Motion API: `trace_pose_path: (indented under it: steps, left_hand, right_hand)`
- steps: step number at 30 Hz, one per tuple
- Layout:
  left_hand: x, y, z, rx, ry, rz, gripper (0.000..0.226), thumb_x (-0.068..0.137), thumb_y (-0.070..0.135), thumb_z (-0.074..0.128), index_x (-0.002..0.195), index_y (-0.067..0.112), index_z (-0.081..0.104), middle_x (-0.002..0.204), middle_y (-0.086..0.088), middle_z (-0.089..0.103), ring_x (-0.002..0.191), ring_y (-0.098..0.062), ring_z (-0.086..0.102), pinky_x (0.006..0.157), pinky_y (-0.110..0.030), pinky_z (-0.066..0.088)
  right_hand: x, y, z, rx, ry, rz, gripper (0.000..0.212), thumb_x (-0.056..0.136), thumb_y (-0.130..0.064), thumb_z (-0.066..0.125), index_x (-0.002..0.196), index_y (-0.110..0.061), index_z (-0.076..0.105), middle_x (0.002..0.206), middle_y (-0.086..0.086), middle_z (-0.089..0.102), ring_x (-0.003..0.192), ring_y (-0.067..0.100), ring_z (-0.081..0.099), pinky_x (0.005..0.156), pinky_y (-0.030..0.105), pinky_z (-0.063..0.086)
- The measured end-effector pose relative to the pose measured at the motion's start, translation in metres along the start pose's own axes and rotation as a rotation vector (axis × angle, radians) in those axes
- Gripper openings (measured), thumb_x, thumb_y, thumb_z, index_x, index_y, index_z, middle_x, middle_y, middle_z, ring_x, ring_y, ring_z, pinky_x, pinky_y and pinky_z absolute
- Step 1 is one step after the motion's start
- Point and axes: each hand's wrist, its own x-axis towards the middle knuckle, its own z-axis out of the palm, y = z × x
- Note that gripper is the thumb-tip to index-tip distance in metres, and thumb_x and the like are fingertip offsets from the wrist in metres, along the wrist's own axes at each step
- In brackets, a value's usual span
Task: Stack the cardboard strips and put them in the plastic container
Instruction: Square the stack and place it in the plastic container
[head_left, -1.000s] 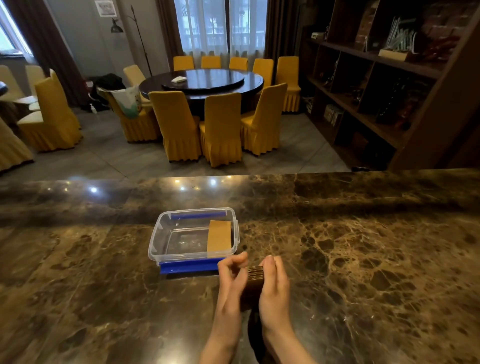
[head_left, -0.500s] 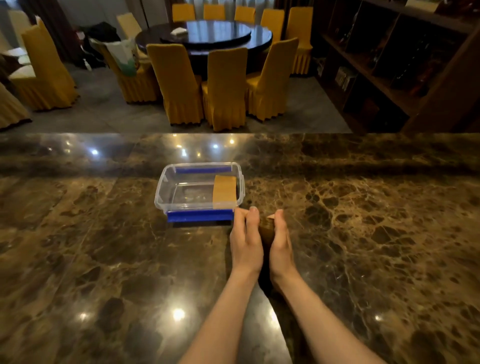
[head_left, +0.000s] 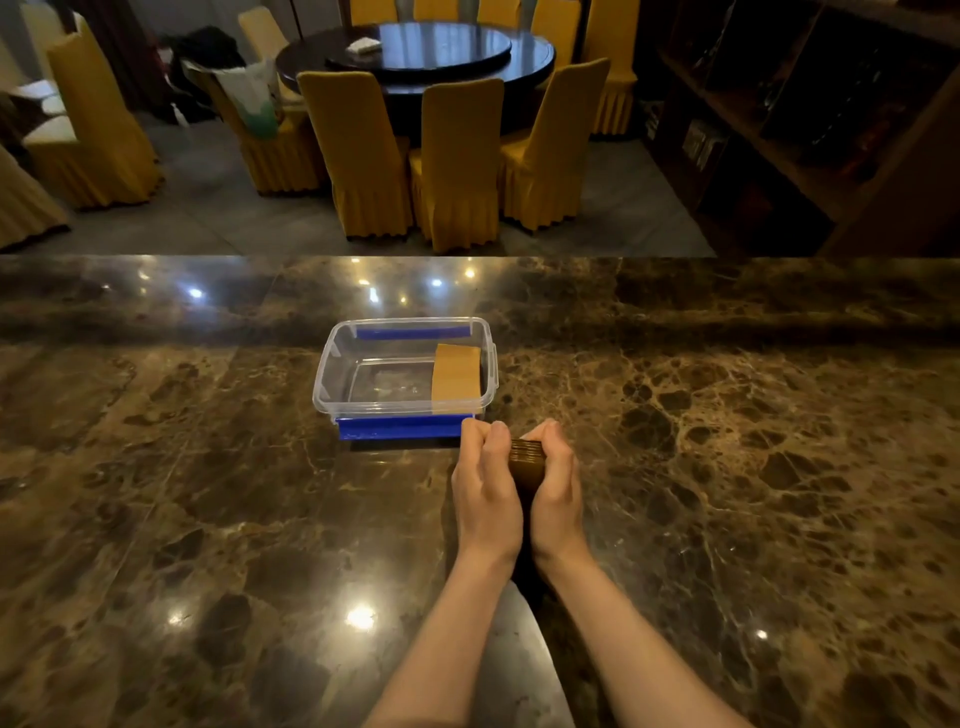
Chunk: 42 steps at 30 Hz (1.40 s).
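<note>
A stack of brown cardboard strips is pressed between my two palms, just in front of the container's near right corner. My left hand closes on its left side and my right hand on its right side; only the stack's far end shows between the fingers. The clear plastic container with blue clips stands on the marble counter just beyond my hands. Inside it, against the right wall, another cardboard strip leans.
The dark marble counter stretches wide on both sides and ends at a far edge beyond the container. Past it are yellow-covered chairs around a round dark table, and wooden shelving at the right.
My hands, holding the stack, moved forward away from me and now sit close to the container's near right corner. The view has tilted downward.
</note>
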Motion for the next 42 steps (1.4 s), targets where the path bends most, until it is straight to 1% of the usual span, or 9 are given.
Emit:
trace_pose_path:
  steps: [9,13,17,21,27,31,35,39,42]
  left_hand:
    - [0.004,0.002,-0.004,-0.083,-0.038,-0.104,0.039,0.084,0.057,0.045,0.078,0.019,0.053,0.068,0.018,0.057,0.067,0.0,0.054,0.074,-0.033,0.043]
    - [-0.003,-0.004,-0.004,-0.012,-0.073,-0.107,0.052,0.091,0.07,0.037,0.112,0.035,0.07,0.11,0.019,0.072,0.107,-0.001,0.067,0.097,-0.034,0.053]
    - [-0.001,-0.004,-0.007,0.007,-0.109,-0.162,0.077,0.084,0.089,0.026,0.135,0.045,0.064,0.144,0.012,0.064,0.135,-0.006,0.056,0.12,-0.046,0.039]
    - [0.001,-0.002,-0.007,-0.008,-0.062,-0.159,0.077,0.087,0.085,0.023,0.122,0.037,0.073,0.125,0.015,0.074,0.121,-0.005,0.066,0.114,-0.046,0.045]
    - [0.007,0.004,0.001,0.008,0.075,-0.137,0.073,0.084,0.076,0.027,0.102,0.015,0.061,0.096,-0.002,0.063,0.091,-0.012,0.062,0.09,-0.035,0.049]
    - [0.003,0.0,0.0,0.006,0.08,-0.192,0.087,0.079,0.076,0.027,0.125,0.01,0.062,0.114,-0.003,0.067,0.107,-0.002,0.062,0.107,-0.038,0.045]
    - [0.006,0.003,0.0,0.011,0.105,-0.214,0.079,0.084,0.069,0.031,0.116,0.005,0.063,0.108,-0.013,0.069,0.108,-0.015,0.066,0.103,-0.047,0.048]
    - [0.003,0.002,0.0,0.005,0.11,-0.241,0.097,0.084,0.071,0.029,0.136,-0.008,0.05,0.137,-0.033,0.056,0.131,-0.044,0.053,0.114,-0.063,0.038]
    - [0.003,0.002,0.0,0.038,0.082,-0.229,0.089,0.084,0.074,0.027,0.119,-0.001,0.062,0.117,-0.021,0.068,0.117,-0.033,0.063,0.108,-0.053,0.047]
  right_hand:
    - [0.006,0.007,0.003,0.006,0.008,0.024,0.059,0.086,-0.055,0.039,0.08,0.002,0.053,0.085,0.028,0.058,0.075,0.03,0.058,0.074,0.041,0.05]
    - [0.005,0.017,0.0,-0.003,-0.011,0.039,0.054,0.091,-0.054,0.039,0.083,-0.004,0.056,0.087,0.022,0.062,0.085,0.035,0.064,0.08,0.051,0.054]
    - [0.007,0.016,0.001,-0.025,-0.012,0.027,0.048,0.09,-0.058,0.037,0.079,-0.015,0.056,0.081,0.008,0.061,0.082,0.026,0.063,0.086,0.057,0.053]
    - [0.004,0.013,0.004,-0.023,-0.004,0.068,0.048,0.089,-0.061,0.037,0.091,-0.019,0.06,0.102,0.017,0.065,0.108,0.042,0.064,0.104,0.066,0.045]
    - [0.012,0.002,0.006,-0.021,0.045,0.001,0.047,0.089,-0.056,0.037,0.073,-0.017,0.057,0.077,0.015,0.06,0.077,0.033,0.06,0.079,0.052,0.051]
    - [0.007,0.008,0.007,-0.02,0.046,0.023,0.053,0.088,-0.055,0.037,0.077,-0.007,0.054,0.082,0.023,0.059,0.082,0.04,0.06,0.083,0.057,0.051]
    - [0.007,0.008,0.009,-0.039,0.031,0.02,0.056,0.089,-0.054,0.036,0.081,-0.001,0.052,0.085,0.027,0.057,0.083,0.042,0.058,0.083,0.058,0.051]
    - [0.007,0.012,0.007,-0.049,0.014,0.012,0.055,0.09,-0.056,0.035,0.079,-0.004,0.054,0.081,0.021,0.059,0.079,0.035,0.061,0.079,0.051,0.051]
    - [0.009,0.012,0.007,-0.046,0.023,0.028,0.059,0.088,-0.057,0.034,0.082,-0.003,0.055,0.083,0.024,0.061,0.081,0.037,0.062,0.081,0.055,0.054]
